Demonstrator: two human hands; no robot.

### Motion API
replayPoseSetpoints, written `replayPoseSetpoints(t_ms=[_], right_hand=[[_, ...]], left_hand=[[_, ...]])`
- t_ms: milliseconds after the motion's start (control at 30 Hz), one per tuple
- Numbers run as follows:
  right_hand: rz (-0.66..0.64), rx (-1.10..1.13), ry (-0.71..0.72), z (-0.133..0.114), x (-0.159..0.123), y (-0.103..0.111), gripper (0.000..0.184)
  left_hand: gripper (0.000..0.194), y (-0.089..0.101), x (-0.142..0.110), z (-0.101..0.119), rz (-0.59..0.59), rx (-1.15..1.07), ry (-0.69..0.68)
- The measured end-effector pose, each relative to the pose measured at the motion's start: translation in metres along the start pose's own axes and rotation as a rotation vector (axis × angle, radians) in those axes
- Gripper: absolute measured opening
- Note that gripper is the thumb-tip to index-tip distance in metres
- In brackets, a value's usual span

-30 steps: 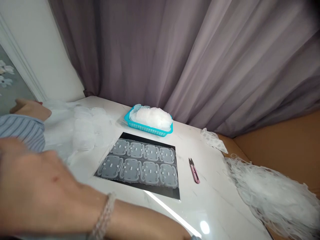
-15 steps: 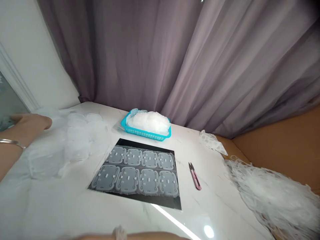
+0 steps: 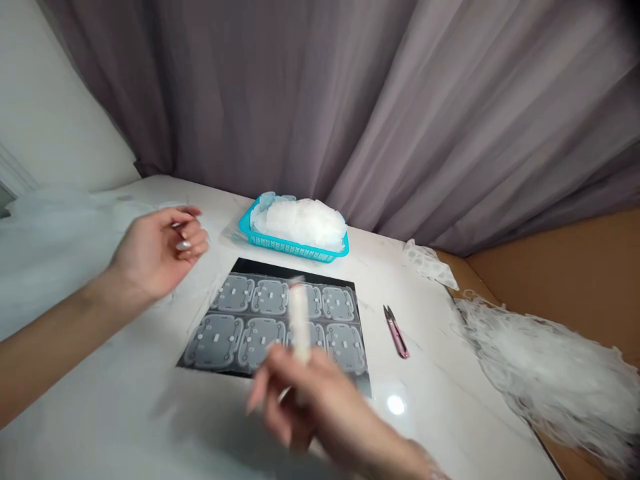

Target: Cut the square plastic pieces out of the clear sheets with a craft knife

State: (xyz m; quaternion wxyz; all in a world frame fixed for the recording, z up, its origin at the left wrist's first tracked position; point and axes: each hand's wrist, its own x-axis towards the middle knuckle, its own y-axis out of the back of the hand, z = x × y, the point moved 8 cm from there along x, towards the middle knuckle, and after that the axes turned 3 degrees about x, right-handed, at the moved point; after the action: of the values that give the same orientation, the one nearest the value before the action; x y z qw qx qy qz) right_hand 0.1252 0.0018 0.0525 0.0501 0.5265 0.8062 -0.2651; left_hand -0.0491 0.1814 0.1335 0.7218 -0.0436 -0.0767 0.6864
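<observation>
My left hand (image 3: 163, 250) hovers left of the black board, its fingers loosely curled and apart, with nothing seen in them. In my right hand (image 3: 315, 393) is a white pen-like tool (image 3: 299, 320), blurred by motion, with a reddish band near its top end. That tool points up over a translucent sheet (image 3: 218, 339) of rounded, square-shaped pieces joined in two rows. Beneath the sheet lies the black board (image 3: 280, 275). My right hand and tool cover part of the lower row.
Behind the board stands a blue basket (image 3: 295, 248) heaped with whitish translucent pieces (image 3: 300, 223). Pink thread snips (image 3: 397, 333) lie to the right. Stringy clear scraps (image 3: 555, 373) pile at the far right, near a spotted white piece (image 3: 430, 262). Translucent sheets (image 3: 55, 247) are stacked at left.
My left hand has come right, from the stacked sheets towards the board. My right hand has risen into view from the bottom edge, holding the white tool. The view has shifted slightly.
</observation>
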Motion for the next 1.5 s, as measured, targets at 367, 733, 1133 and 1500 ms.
replayPoseSetpoints(t_ms=[367,733,1133,1500], right_hand=[[0.759,-0.762,0.427,-0.042,-0.05,0.117,0.048],[0.464,-1.785,0.623,0.009,-0.052,0.065,0.024],[0.829,-0.907,0.414,-0.053,-0.05,0.144,0.057],[0.757,-0.814,0.371,-0.064,0.024,0.154,0.031]], left_hand=[[0.056,-0.124,-0.057,-0.115,-0.814,1.485,-0.813],[0.066,-0.116,-0.072,-0.117,-0.507,1.952,-0.574],[0.054,-0.153,-0.087,-0.122,-0.793,1.473,-0.954],[0.061,-0.152,-0.074,-0.138,-0.842,1.348,-0.847]])
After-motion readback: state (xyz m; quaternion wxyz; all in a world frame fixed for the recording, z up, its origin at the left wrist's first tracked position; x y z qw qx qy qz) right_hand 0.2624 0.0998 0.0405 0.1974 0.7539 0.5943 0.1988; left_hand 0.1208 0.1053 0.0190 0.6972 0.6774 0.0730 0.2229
